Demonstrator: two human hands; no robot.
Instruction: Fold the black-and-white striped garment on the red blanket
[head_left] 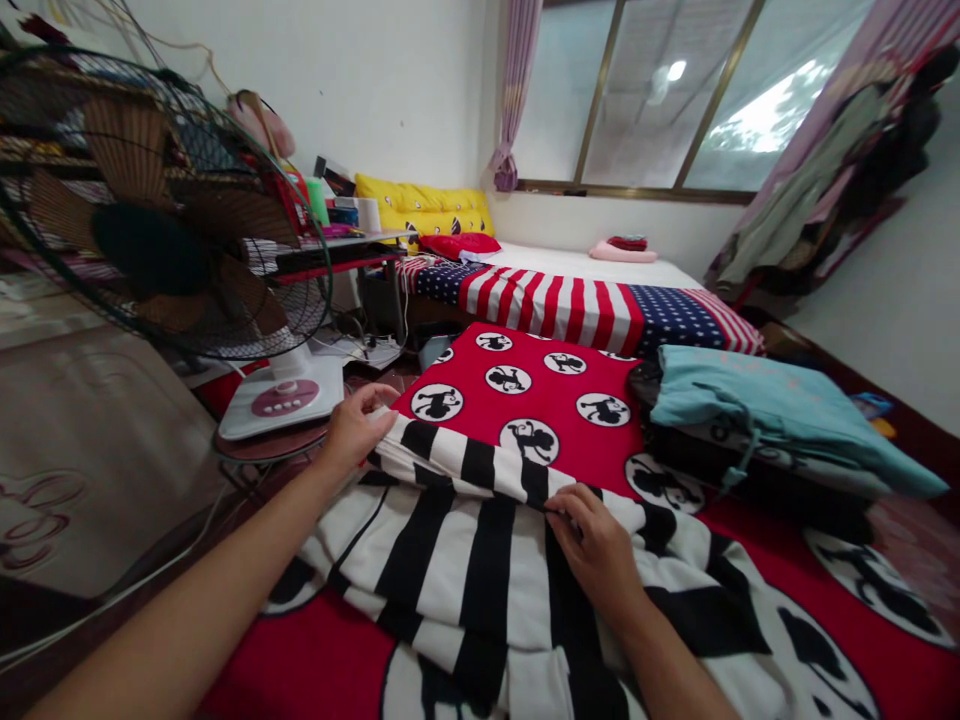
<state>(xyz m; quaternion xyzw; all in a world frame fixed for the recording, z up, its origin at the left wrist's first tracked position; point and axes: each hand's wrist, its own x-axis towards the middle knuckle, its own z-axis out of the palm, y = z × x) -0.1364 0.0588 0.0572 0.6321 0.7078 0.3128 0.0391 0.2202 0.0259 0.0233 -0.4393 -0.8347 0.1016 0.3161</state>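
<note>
Fingers [571, 497] of both hands [355, 430] [602, 550] on striped cloth [484, 570]

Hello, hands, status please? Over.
Left hand, right hand: both holding striped cloth. Cloth rumpled on red bedding. Folded clothes at right, clear of hands.

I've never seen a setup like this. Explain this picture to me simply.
No robot here: a person works bare-handed, and a camera worn on the head looks forward and down. A red cover with black figures in white circles lies below. On it are a black-and-white striped cloth and, to the right, a pile of folded clothes, light blue on top. The right hand pinches a fold of the cloth; the left hand is at the cloth's left end.
</note>
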